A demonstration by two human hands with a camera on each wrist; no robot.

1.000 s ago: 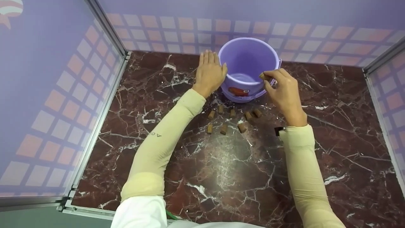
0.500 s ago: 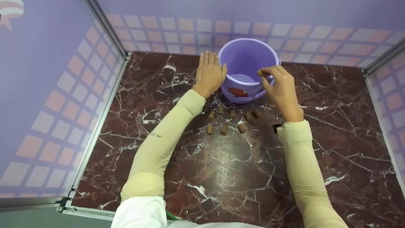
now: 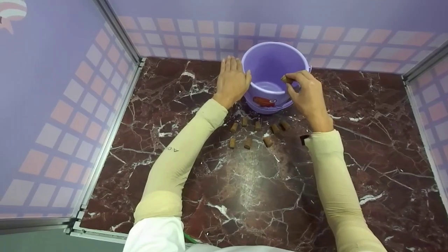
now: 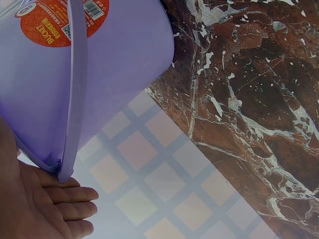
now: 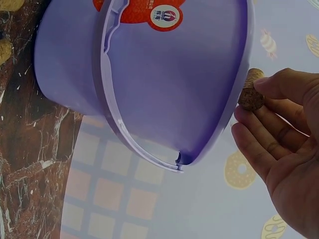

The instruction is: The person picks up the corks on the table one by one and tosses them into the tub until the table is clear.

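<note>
A purple bucket (image 3: 267,99) with a red label stands upright near the back wall, its handle hanging down at the front. At its left rim rests my left hand (image 3: 231,81), fingers straight; in the left wrist view those fingers (image 4: 75,204) lie beside the handle's end. My right hand (image 3: 308,94) pinches a cork (image 5: 251,89) between thumb and fingers, over the bucket's front right rim. Several more corks (image 3: 247,142) lie loose on the table in front of the bucket.
The dark red marble table (image 3: 224,185) is bounded by a purple patterned wall (image 3: 196,31) behind and panels at both sides. A metal frame (image 3: 105,140) runs along the left edge.
My right hand has shifted slightly left and farther over the bucket's opening, carrying the cork. The left hand and the bucket look unmoved.
</note>
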